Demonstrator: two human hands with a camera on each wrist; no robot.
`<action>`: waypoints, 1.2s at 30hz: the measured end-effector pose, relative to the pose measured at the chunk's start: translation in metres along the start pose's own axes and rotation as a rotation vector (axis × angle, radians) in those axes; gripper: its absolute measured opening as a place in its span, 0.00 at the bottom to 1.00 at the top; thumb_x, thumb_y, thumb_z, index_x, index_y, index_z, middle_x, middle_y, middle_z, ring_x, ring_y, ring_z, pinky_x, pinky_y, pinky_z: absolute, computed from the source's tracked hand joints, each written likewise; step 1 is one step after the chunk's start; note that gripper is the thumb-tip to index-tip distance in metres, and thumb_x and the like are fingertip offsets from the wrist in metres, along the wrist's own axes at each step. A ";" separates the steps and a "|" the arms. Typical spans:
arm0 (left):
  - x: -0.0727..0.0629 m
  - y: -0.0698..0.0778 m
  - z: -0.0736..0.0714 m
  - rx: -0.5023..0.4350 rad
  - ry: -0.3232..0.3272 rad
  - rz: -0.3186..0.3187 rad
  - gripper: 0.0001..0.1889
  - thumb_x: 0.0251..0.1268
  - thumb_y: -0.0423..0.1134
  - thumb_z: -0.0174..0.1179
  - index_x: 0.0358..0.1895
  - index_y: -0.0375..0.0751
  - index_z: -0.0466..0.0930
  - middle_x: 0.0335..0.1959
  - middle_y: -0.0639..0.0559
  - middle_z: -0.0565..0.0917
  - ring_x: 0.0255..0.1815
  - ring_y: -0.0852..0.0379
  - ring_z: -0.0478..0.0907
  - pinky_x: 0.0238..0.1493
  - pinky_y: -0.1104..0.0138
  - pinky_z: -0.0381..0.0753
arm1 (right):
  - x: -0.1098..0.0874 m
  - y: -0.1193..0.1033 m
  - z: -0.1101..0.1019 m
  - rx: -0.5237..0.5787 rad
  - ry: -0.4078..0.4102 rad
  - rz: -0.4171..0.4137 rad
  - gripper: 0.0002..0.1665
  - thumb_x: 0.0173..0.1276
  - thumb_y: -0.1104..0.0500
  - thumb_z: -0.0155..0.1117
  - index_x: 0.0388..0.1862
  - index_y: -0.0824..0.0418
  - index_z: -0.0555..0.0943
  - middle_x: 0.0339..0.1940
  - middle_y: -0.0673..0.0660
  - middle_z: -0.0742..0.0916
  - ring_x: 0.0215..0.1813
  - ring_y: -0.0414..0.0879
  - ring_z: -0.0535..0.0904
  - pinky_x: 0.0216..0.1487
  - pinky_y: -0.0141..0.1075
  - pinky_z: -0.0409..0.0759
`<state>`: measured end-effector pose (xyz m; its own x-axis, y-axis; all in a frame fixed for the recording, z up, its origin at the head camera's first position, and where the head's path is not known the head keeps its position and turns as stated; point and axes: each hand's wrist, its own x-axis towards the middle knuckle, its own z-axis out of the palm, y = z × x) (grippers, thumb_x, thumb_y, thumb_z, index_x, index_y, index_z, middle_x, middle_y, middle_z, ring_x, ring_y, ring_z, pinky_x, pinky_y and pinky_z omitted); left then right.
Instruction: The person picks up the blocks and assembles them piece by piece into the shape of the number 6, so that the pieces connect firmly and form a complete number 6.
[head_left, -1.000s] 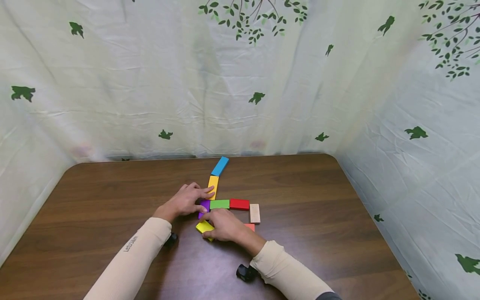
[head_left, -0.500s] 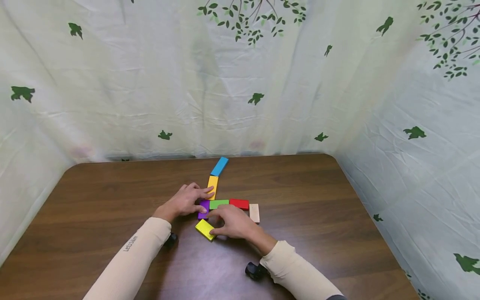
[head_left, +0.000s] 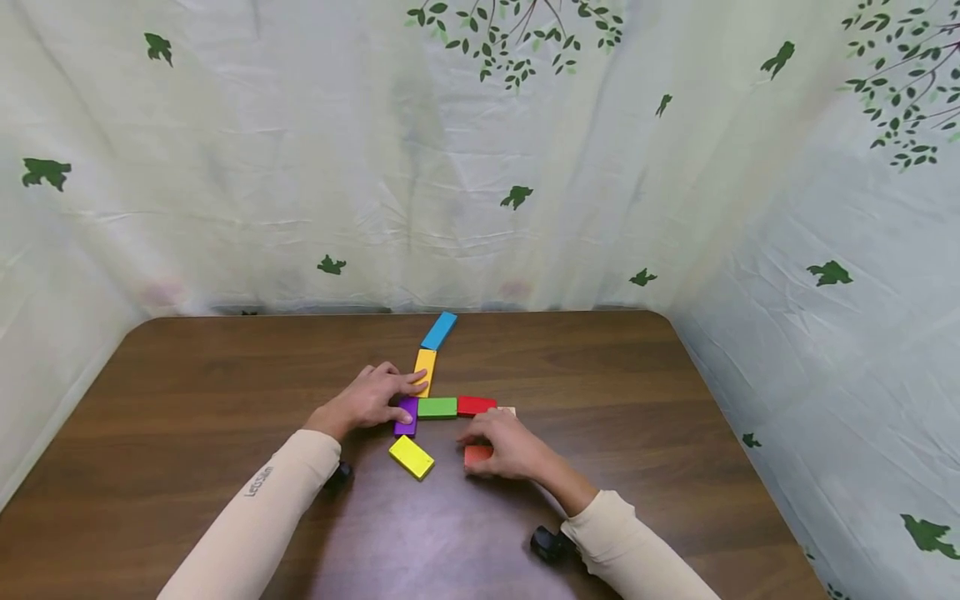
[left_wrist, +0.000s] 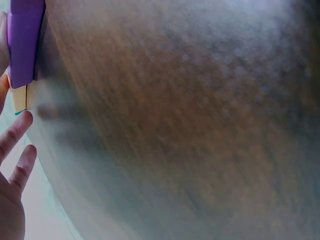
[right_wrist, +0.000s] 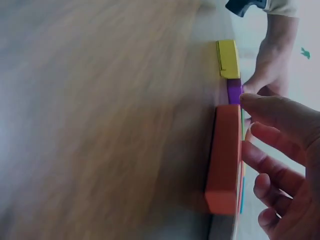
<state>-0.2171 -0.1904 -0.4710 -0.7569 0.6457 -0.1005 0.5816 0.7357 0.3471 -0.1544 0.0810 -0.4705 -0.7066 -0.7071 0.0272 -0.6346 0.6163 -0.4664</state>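
Observation:
My left hand point(head_left: 367, 402) rests with extended fingers over the amber block point(head_left: 426, 367), its thumb on the purple block point(head_left: 405, 421). The purple block also shows at the upper left corner of the left wrist view. My right hand point(head_left: 516, 450) pinches the orange-red block point(right_wrist: 225, 160), thumb on the near side and fingers on the far side. Left of that hand, a yellow block point(head_left: 412, 457) lies at a slant below the purple one. A green block point(head_left: 437, 408) and a red block point(head_left: 476, 405) form a row beside the purple block.
A blue block point(head_left: 438, 331) lies at the far table edge, end to end with the amber one. Behind the right hand, a plain wood block point(head_left: 507, 411) is mostly hidden. A white leaf-print curtain point(head_left: 450, 167) surrounds the brown table point(head_left: 225, 392).
My right hand has let go of the yellow block and moved right to the orange-red block. The yellow block stays slanted where it lay. My left hand has kept its place.

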 end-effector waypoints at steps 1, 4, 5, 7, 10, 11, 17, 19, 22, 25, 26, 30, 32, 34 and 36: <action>0.000 0.000 0.000 0.000 -0.001 -0.001 0.34 0.57 0.48 0.67 0.68 0.46 0.70 0.72 0.50 0.65 0.54 0.47 0.67 0.51 0.53 0.62 | -0.002 0.002 0.000 -0.005 0.006 0.000 0.20 0.55 0.53 0.74 0.48 0.55 0.85 0.42 0.47 0.86 0.45 0.40 0.77 0.53 0.39 0.70; 0.001 0.000 0.000 0.001 -0.004 -0.004 0.34 0.57 0.48 0.67 0.68 0.47 0.70 0.73 0.50 0.65 0.54 0.47 0.66 0.51 0.53 0.62 | -0.009 0.007 -0.001 -0.016 0.021 -0.007 0.21 0.54 0.52 0.75 0.47 0.56 0.86 0.41 0.47 0.86 0.43 0.40 0.77 0.55 0.43 0.68; 0.001 0.000 0.000 0.004 -0.004 -0.003 0.34 0.57 0.49 0.67 0.68 0.47 0.70 0.73 0.50 0.65 0.54 0.47 0.66 0.51 0.53 0.62 | -0.011 0.008 -0.002 -0.015 0.025 -0.012 0.21 0.54 0.53 0.75 0.47 0.56 0.86 0.42 0.47 0.86 0.43 0.40 0.77 0.57 0.44 0.67; 0.002 0.000 0.000 0.005 -0.008 -0.002 0.34 0.57 0.49 0.66 0.68 0.47 0.70 0.73 0.50 0.65 0.55 0.47 0.66 0.52 0.53 0.62 | -0.014 0.011 -0.002 -0.019 0.035 -0.029 0.21 0.53 0.54 0.75 0.47 0.57 0.86 0.42 0.48 0.86 0.43 0.41 0.77 0.58 0.44 0.67; 0.004 0.001 0.000 0.010 -0.016 0.002 0.34 0.58 0.49 0.66 0.68 0.47 0.70 0.73 0.50 0.64 0.55 0.47 0.66 0.52 0.53 0.62 | -0.017 0.013 -0.003 -0.029 0.037 -0.038 0.20 0.54 0.54 0.75 0.46 0.56 0.86 0.42 0.48 0.86 0.45 0.40 0.76 0.58 0.44 0.68; 0.004 0.001 0.000 0.012 -0.019 0.002 0.34 0.58 0.50 0.66 0.68 0.48 0.69 0.73 0.51 0.64 0.55 0.47 0.66 0.52 0.53 0.62 | -0.018 0.013 -0.003 -0.034 0.031 -0.034 0.19 0.54 0.54 0.75 0.46 0.56 0.86 0.42 0.47 0.86 0.46 0.40 0.76 0.58 0.43 0.68; 0.005 0.001 0.000 0.011 -0.032 -0.008 0.34 0.58 0.50 0.65 0.68 0.48 0.69 0.73 0.51 0.64 0.54 0.48 0.66 0.52 0.54 0.62 | -0.020 0.015 -0.001 -0.041 0.007 -0.009 0.18 0.56 0.55 0.72 0.46 0.56 0.86 0.44 0.47 0.86 0.49 0.40 0.76 0.63 0.45 0.66; 0.004 0.001 0.000 0.010 -0.033 -0.014 0.34 0.58 0.50 0.66 0.69 0.48 0.69 0.73 0.51 0.64 0.55 0.48 0.66 0.53 0.54 0.62 | -0.020 0.015 -0.001 -0.042 0.013 -0.014 0.18 0.55 0.56 0.72 0.46 0.57 0.86 0.43 0.48 0.86 0.48 0.41 0.76 0.62 0.45 0.66; 0.003 0.001 0.000 0.001 -0.032 -0.024 0.34 0.57 0.49 0.66 0.69 0.48 0.69 0.73 0.51 0.64 0.55 0.47 0.66 0.52 0.54 0.62 | -0.020 0.014 -0.001 -0.047 0.022 -0.023 0.17 0.54 0.58 0.72 0.45 0.57 0.87 0.42 0.48 0.86 0.47 0.41 0.77 0.61 0.44 0.67; 0.002 0.001 0.000 0.000 -0.026 -0.026 0.34 0.57 0.49 0.67 0.68 0.48 0.69 0.73 0.51 0.64 0.55 0.47 0.66 0.52 0.54 0.62 | -0.019 0.012 0.000 -0.047 0.017 -0.021 0.16 0.54 0.58 0.72 0.44 0.57 0.87 0.41 0.47 0.86 0.46 0.40 0.76 0.58 0.42 0.69; 0.001 0.001 0.000 -0.002 -0.024 -0.027 0.34 0.57 0.49 0.67 0.68 0.48 0.69 0.73 0.51 0.64 0.55 0.47 0.66 0.52 0.54 0.62 | -0.018 0.011 0.000 -0.044 0.010 -0.015 0.16 0.55 0.58 0.72 0.44 0.56 0.87 0.41 0.47 0.85 0.46 0.40 0.76 0.57 0.41 0.69; 0.000 0.001 0.000 0.001 -0.019 -0.025 0.34 0.57 0.49 0.67 0.68 0.48 0.69 0.73 0.51 0.64 0.55 0.47 0.66 0.51 0.54 0.63 | -0.015 0.008 0.001 -0.036 -0.023 -0.003 0.16 0.56 0.56 0.72 0.45 0.55 0.87 0.42 0.46 0.85 0.46 0.39 0.76 0.53 0.36 0.72; 0.000 0.001 0.000 -0.003 -0.016 -0.026 0.34 0.57 0.49 0.67 0.68 0.48 0.70 0.73 0.52 0.64 0.55 0.48 0.66 0.51 0.54 0.62 | -0.013 0.006 0.002 -0.037 -0.031 -0.010 0.16 0.56 0.56 0.72 0.46 0.55 0.87 0.43 0.45 0.85 0.46 0.38 0.76 0.51 0.34 0.72; -0.001 0.001 0.000 -0.003 -0.013 -0.024 0.34 0.57 0.49 0.67 0.68 0.48 0.70 0.73 0.51 0.64 0.55 0.47 0.66 0.51 0.54 0.62 | -0.011 0.005 0.003 -0.040 -0.028 -0.032 0.16 0.56 0.56 0.73 0.45 0.55 0.87 0.42 0.46 0.85 0.46 0.39 0.76 0.50 0.32 0.72; -0.001 0.000 0.000 -0.003 -0.010 -0.021 0.34 0.57 0.49 0.67 0.68 0.47 0.70 0.73 0.51 0.64 0.55 0.47 0.66 0.51 0.54 0.63 | -0.009 0.003 0.003 -0.044 -0.027 -0.050 0.16 0.55 0.56 0.73 0.44 0.55 0.87 0.41 0.46 0.85 0.46 0.39 0.76 0.49 0.31 0.72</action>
<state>-0.2164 -0.1908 -0.4703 -0.7663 0.6318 -0.1171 0.5642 0.7488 0.3479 -0.1483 0.0879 -0.4749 -0.6656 -0.7458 0.0257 -0.6823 0.5942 -0.4260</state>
